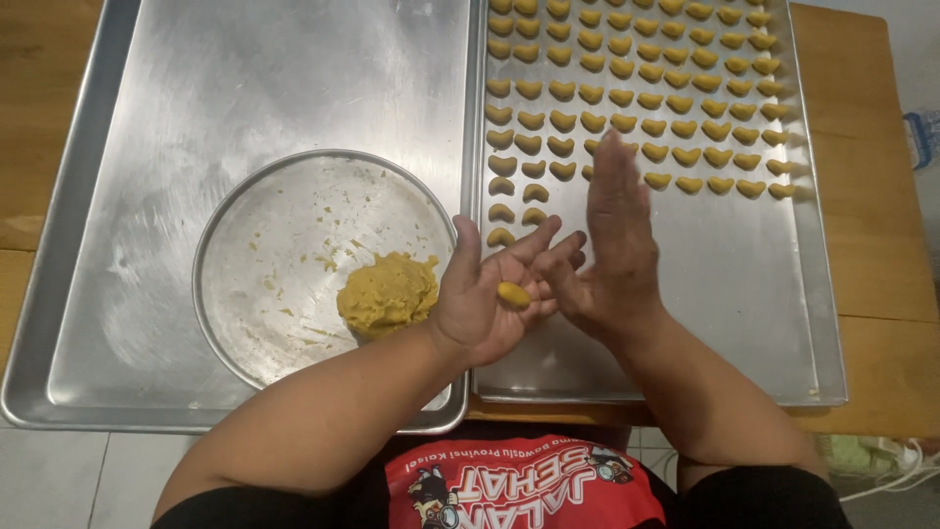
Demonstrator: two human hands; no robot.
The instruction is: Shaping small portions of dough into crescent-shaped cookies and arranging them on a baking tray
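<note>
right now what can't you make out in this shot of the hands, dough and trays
Head view only:
- The right hand is motion-blurred at the fingers and covers some shaped pieces on the right tray.
- That tray's far rows are cut off by the top edge.
- The left hand hides part of the round pan rim.
- The small dough piece on the palm: exact shape too small to tell.

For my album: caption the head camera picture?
Left hand cradles small yellow dough piece; right hand beside it above rectangular metal tray.

Even indoor light, soft tray [245, 88] glare, blurred right hand [612, 235].
</note>
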